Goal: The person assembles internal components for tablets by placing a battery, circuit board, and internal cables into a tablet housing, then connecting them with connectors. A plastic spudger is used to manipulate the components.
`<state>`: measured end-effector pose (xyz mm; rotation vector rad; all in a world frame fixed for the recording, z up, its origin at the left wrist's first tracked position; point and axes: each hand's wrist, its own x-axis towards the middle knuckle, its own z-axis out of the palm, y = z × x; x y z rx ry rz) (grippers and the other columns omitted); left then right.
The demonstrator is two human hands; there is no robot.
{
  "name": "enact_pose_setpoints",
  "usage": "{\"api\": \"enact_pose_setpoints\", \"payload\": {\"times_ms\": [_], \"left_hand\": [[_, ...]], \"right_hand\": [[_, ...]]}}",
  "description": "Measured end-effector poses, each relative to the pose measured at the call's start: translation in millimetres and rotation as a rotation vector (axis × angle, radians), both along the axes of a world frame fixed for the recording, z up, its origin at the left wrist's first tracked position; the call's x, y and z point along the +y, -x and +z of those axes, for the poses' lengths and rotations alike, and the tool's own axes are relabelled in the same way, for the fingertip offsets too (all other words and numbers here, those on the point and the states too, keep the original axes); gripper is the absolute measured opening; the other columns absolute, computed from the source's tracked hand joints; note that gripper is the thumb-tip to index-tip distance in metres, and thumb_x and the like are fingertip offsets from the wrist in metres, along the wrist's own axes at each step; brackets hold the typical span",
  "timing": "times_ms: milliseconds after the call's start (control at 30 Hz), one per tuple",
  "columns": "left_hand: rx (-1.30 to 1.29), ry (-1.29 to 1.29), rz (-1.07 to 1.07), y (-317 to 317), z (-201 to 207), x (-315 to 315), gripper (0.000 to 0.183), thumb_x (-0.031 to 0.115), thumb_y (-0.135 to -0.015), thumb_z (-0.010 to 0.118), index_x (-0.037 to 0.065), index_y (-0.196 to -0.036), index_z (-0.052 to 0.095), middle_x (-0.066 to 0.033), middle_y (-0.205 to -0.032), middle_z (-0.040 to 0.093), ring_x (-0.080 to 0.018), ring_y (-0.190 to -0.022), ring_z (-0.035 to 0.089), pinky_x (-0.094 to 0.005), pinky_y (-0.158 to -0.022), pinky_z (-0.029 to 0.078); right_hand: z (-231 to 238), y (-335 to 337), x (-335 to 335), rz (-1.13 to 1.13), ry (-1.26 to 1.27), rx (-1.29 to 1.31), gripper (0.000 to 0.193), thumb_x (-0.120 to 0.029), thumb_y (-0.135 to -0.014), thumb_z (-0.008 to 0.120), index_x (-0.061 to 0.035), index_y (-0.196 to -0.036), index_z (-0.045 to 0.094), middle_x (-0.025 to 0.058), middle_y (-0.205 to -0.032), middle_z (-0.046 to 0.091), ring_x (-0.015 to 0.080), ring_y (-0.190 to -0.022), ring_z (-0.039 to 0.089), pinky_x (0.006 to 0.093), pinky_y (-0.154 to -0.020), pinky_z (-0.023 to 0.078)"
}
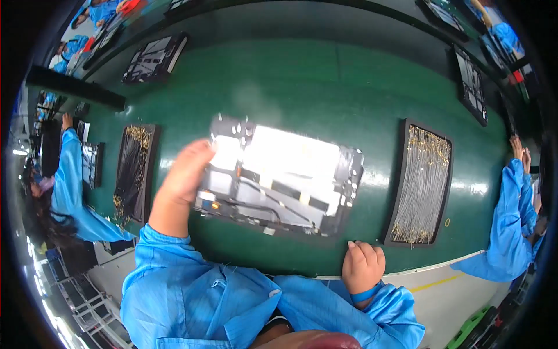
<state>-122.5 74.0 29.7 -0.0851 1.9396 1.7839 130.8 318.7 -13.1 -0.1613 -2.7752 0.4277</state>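
Observation:
My left hand (186, 168) is closed on the left edge of an opened tablet-like device (279, 180), thumb on top. The device is tilted over the green table and slightly smeared by motion. Its inside shows bright silvery battery-like panels, black cables and dark frame parts; glare hides detail on the upper part. My right hand (364, 266), a blue band at its wrist, is curled near the table's front edge, apart from the device. Whatever its fingers may hold is hidden.
On the green table (325, 75), a black tray (401, 192) of thin grey cables with gold ends lies right; another tray (152, 174) with black cables lies left. More device units (154, 58) stand at the back. Co-workers in blue sleeves (505, 227) sit at both sides.

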Motion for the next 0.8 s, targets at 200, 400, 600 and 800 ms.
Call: {"api": "enact_pose_setpoints", "payload": {"times_ms": [200, 400, 600, 800], "left_hand": [[0.126, 0.116, 0.042, -14, -12, -10, 0.042, 0.021, -0.080, 0.051, -0.008, -0.110, 0.044, -0.0114, -0.103, 0.053, -0.0165, -0.093, 0.049, -0.0269, -0.081, 0.038], [0.921, 1.214, 0.416, 20, -11, -137, 0.035, 0.030, -0.080, 0.047, 0.004, -0.102, 0.054, -0.0165, -0.097, 0.055, -0.0316, -0.088, 0.051, -0.0378, -0.081, 0.039], [0.594, 1.396, 0.295, 24, -38, -170, 0.027, 0.031, -0.078, 0.047, 0.008, -0.082, 0.061, -0.0154, -0.080, 0.058, -0.0325, -0.079, 0.054, -0.0401, -0.073, 0.041], [0.598, 1.139, 0.366, 11, -23, -172, 0.025, 0.024, -0.077, 0.051, 0.000, -0.080, 0.061, -0.0178, -0.080, 0.058, -0.0329, -0.078, 0.054, -0.0388, -0.072, 0.042]], "right_hand": [[0, 7, -5, -0.041, -0.086, 0.050, 0.025, -0.001, -0.062, 0.060, -0.0087, -0.085, 0.055, 0.0057, -0.080, 0.055, 0.0240, -0.067, 0.050, 0.0325, -0.060, 0.040], [26, 2, -30, -0.124, 0.138, 0.007, 0.014, -0.004, -0.070, 0.056, -0.0024, -0.083, 0.054, 0.0120, -0.073, 0.054, 0.0288, -0.062, 0.049, 0.0355, -0.055, 0.039], [31, 15, -84, 0.040, 0.611, -0.089, 0.020, -0.012, -0.075, 0.055, -0.0013, -0.092, 0.056, 0.0162, -0.071, 0.055, 0.0303, -0.063, 0.053, 0.0358, -0.058, 0.043], [29, 35, -105, 0.129, 0.787, -0.263, 0.022, -0.017, -0.078, 0.053, -0.0027, -0.094, 0.056, 0.0157, -0.076, 0.057, 0.0297, -0.070, 0.054, 0.0343, -0.064, 0.044]]}}
